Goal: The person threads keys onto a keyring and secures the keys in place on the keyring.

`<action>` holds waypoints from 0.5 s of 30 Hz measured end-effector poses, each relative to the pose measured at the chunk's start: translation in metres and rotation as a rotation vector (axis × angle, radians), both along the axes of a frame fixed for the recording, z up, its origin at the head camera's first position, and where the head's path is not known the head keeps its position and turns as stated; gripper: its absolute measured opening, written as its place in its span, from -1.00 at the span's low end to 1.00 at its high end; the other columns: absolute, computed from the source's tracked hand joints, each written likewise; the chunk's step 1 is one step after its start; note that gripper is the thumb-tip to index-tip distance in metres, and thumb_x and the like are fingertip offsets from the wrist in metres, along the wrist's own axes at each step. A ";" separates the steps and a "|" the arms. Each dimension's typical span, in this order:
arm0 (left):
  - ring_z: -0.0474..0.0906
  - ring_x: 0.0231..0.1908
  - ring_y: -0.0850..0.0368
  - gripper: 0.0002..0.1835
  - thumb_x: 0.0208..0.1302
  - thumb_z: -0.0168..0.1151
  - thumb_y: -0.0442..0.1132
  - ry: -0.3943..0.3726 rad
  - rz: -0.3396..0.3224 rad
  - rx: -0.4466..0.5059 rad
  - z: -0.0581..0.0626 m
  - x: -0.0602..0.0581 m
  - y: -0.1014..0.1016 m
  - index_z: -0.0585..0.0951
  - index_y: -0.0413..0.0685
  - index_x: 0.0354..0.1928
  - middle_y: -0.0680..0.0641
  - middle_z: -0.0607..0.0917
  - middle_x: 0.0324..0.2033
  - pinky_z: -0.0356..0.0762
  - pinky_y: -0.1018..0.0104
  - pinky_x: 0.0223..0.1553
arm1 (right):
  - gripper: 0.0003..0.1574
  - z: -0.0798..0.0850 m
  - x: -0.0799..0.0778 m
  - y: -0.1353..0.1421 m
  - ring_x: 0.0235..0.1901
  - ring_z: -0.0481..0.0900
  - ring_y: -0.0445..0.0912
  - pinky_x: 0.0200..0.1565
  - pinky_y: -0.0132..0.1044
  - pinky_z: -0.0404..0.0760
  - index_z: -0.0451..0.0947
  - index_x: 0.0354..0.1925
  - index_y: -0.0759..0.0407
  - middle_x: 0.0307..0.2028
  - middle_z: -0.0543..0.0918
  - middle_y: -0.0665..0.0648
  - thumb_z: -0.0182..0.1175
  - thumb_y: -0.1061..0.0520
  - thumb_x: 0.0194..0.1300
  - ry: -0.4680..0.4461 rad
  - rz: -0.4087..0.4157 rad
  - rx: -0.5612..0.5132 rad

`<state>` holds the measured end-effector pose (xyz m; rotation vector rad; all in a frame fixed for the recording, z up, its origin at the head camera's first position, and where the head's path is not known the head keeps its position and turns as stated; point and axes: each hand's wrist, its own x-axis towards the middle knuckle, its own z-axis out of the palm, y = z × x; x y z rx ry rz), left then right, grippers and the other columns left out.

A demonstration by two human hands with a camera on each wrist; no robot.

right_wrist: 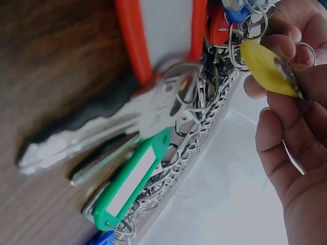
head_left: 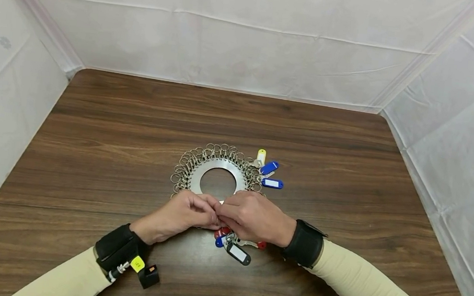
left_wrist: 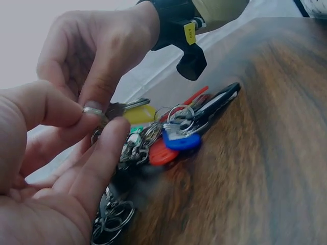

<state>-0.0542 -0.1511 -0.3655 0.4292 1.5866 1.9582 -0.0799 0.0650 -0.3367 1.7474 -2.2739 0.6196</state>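
My left hand (head_left: 182,213) and right hand (head_left: 253,217) meet at the near edge of a flat metal ring (head_left: 197,177) fringed with small clips and split rings. Between their fingertips they pinch a small split ring (left_wrist: 93,111). A key (left_wrist: 117,108) and a yellow key tag (right_wrist: 265,70) are right at the fingers. Both thumbs press close to this ring, and the fingers hide part of it. Just below the hands lie a black key tag (head_left: 238,254), a blue key tag (left_wrist: 182,142) and a red key tag (left_wrist: 162,152).
At the ring's right side, more tags fan out: a yellow one (head_left: 261,156) and two blue ones, the lower (head_left: 272,183) with a white label. A green tag (right_wrist: 133,184) shows in the right wrist view. White sheeting (head_left: 230,51) surrounds the brown wooden table (head_left: 113,130).
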 end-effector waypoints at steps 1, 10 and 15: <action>0.59 -0.11 -0.12 -0.86 0.15 0.24 -0.51 0.002 0.010 -0.008 0.000 0.000 0.001 0.64 -0.53 -0.27 -0.32 0.54 -0.07 0.61 0.17 -0.10 | -0.93 0.000 0.000 0.000 -0.50 0.40 -0.33 -0.37 -0.44 0.52 0.55 -0.34 0.09 -0.54 0.47 -0.14 0.22 0.26 0.23 -0.053 -0.004 -0.012; 0.64 -0.22 -0.08 -0.86 0.02 0.25 -0.57 -0.065 0.133 -0.033 0.002 0.003 0.005 0.62 -0.57 -0.34 -0.33 0.49 -0.15 0.62 0.19 -0.13 | -0.92 0.007 -0.004 0.008 -0.50 0.47 -0.38 -0.48 -0.49 0.49 0.66 -0.34 0.05 -0.43 0.64 -0.16 0.29 0.24 0.23 -0.534 -0.150 -0.017; 0.64 -0.24 -0.07 -0.90 0.00 0.23 -0.59 -0.021 0.151 -0.052 0.001 0.004 0.006 0.63 -0.53 -0.38 -0.31 0.50 -0.19 0.64 0.21 -0.16 | -0.86 0.010 -0.004 0.008 -0.50 0.52 -0.31 -0.49 -0.40 0.54 0.67 -0.29 0.09 -0.42 0.68 -0.11 0.27 0.31 0.21 -0.701 -0.210 -0.002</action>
